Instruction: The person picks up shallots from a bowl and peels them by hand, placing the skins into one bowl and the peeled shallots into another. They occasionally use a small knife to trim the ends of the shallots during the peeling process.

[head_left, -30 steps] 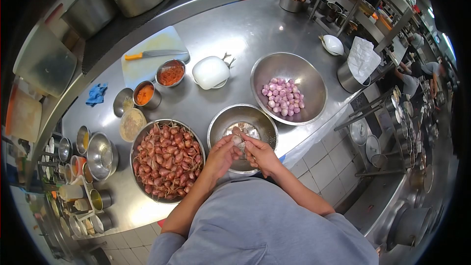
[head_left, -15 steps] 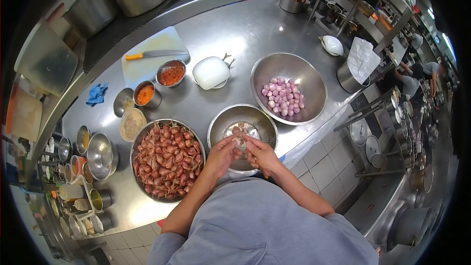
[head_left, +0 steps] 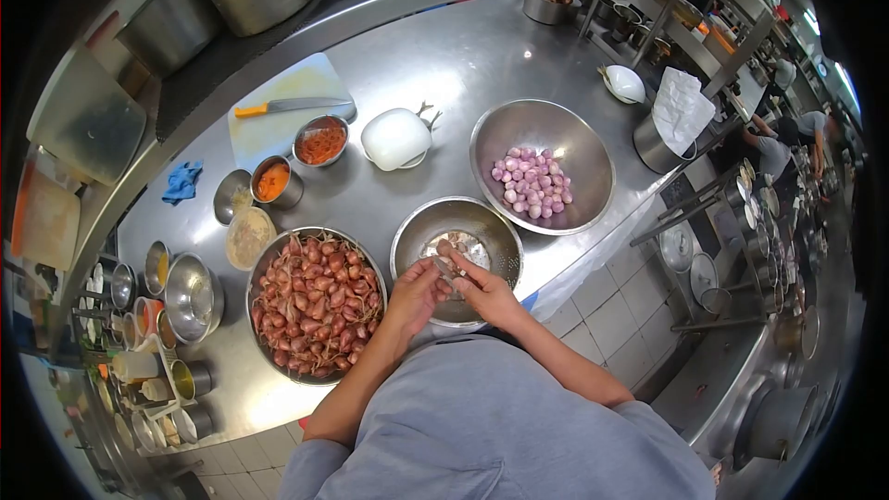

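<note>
Both hands meet over the near part of a metal bowl that has some peelings at its bottom. My left hand is closed, its fingertips pinched on something small that I cannot make out. Against it, my right hand is closed too, thumb and fingers on the same small thing or close beside it. To the left stands a large bowl of unpeeled red shallots. Peeled purple shallots lie in a wide metal bowl at the upper right.
A yellow-handled knife lies on a cutting board. Near it are bowls of shredded orange food, a white round container and a blue cloth. Sauce containers line the left. People bend at the far right.
The fingers of my right hand have shifted slightly and are drawn in more over the bowl. My left hand stays in nearly the same place.
</note>
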### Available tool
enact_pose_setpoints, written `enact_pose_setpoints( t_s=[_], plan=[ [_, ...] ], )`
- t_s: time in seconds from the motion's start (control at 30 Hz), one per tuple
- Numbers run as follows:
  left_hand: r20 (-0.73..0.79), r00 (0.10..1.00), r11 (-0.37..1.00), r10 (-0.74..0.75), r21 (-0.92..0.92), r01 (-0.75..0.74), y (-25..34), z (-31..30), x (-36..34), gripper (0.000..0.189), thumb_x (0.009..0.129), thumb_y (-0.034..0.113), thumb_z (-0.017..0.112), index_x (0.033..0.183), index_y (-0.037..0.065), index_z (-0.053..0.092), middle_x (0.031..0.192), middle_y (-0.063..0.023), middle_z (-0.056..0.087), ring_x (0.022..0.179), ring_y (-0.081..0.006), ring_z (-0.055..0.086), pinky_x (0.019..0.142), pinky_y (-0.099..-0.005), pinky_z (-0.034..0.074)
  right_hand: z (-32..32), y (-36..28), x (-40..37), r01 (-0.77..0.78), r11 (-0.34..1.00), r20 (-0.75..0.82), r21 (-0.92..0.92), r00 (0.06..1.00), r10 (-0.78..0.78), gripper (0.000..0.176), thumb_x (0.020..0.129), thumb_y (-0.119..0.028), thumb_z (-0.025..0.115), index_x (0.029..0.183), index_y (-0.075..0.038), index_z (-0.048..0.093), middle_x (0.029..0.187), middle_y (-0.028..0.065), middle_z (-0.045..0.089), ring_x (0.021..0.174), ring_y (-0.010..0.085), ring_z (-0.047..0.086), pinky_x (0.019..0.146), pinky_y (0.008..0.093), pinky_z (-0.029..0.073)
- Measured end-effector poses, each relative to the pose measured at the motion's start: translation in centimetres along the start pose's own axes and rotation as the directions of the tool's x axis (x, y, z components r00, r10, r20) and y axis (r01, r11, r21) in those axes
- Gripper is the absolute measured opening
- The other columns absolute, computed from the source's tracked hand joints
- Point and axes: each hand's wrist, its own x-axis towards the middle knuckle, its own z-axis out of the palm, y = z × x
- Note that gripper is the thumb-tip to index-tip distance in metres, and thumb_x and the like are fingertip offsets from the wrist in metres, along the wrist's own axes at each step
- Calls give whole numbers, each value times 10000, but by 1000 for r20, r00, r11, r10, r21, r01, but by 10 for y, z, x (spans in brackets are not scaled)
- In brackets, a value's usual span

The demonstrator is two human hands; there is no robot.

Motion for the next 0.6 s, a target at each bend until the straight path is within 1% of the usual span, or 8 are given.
enact_pose_setpoints(
  t_s=[0.17, 0.23, 0.27, 0.3, 0.33, 0.37, 0.43, 0.6],
  plan=[
    [-16, 1000, 999, -24, 21, 25, 1, 2, -1, 261, 974, 183, 639, 1185, 47, 571, 943, -39, 681, 748, -129, 640, 618, -237, 480, -6, 4, 2, -12, 994, -18, -110, 1000, 10, 493, 1021, -92, 532, 1492, -21, 402, 1525, 78, 456, 1384, 149, 418, 1142, 277, 301],
    [-22, 999, 998, -25, 55, 26, 1, 2, 0, 275, 968, 183, 651, 1196, 50, 574, 964, -40, 681, 752, -129, 642, 608, -237, 481, -3, 4, 2, 82, 988, -114, -128, 989, -97, 446, 1033, -146, 539, 1468, -73, 475, 1160, 43, 667, 1023, 98, 588, 885, 248, 490],
    [-23, 999, 998, -25, 54, 26, 0, 1, 0, 275, 968, 183, 651, 1196, 50, 574, 964, -40, 681, 752, -129, 642, 608, -237, 481, -6, 3, 0, 82, 988, -113, -128, 989, -96, 446, 1033, -146, 539, 1468, -73, 475, 1160, 43, 667, 1023, 98, 588, 885, 248, 490],
    [-2, 1000, 999, -17, 43, 17, 1, 3, -1, 279, 974, 186, 641, 1211, 55, 575, 983, -41, 679, 760, -130, 645, 609, -236, 483, -8, -10, -2, -139, 986, -99, 88, 984, 147, 434, 1039, -169, 531, 1464, -93, 486, 1000, 14, 615, 865, 79, 547, 733, 226, 466],
    [19, 1000, 999, -10, 31, 9, 2, 4, -2, 283, 981, 189, 631, 1226, 59, 575, 1002, -41, 677, 768, -132, 648, 609, -234, 484, -8, -17, -3, -349, 890, -35, 292, 926, 375, 422, 1046, -192, 523, 1460, -113, 497, 840, -15, 563, 707, 60, 506, 580, 204, 441],
    [18, 1000, 999, -10, 31, 9, 3, 5, -3, 283, 981, 189, 631, 1226, 59, 575, 1002, -41, 677, 768, -132, 648, 609, -234, 484, -8, -15, -2, -350, 890, -35, 292, 926, 376, 422, 1046, -192, 523, 1460, -113, 497, 840, -15, 563, 707, 60, 506, 580, 204, 441],
    [77, 996, 999, -44, -12, 45, 6, 7, -5, 282, 998, 189, 601, 1253, 72, 576, 1034, -41, 673, 786, -136, 652, 623, -237, 490, -6, -14, 0, -324, 856, -94, 403, 916, 391, 424, 1054, -227, 509, 1472, -159, 485, 723, -46, 394, 575, 44, 343, 462, 181, 282],
    [72, 997, 995, -26, -96, 33, 8, 7, -5, 280, 1015, 184, 564, 1277, 85, 559, 1030, -40, 672, 808, -143, 654, 663, -258, 500, -4, -15, -3, -279, 919, -90, 279, 945, 314, 480, 1041, -177, 528, 1511, -183, 429, 750, -42, 444, 581, 41, 380, 482, 191, 326]
  ],
)
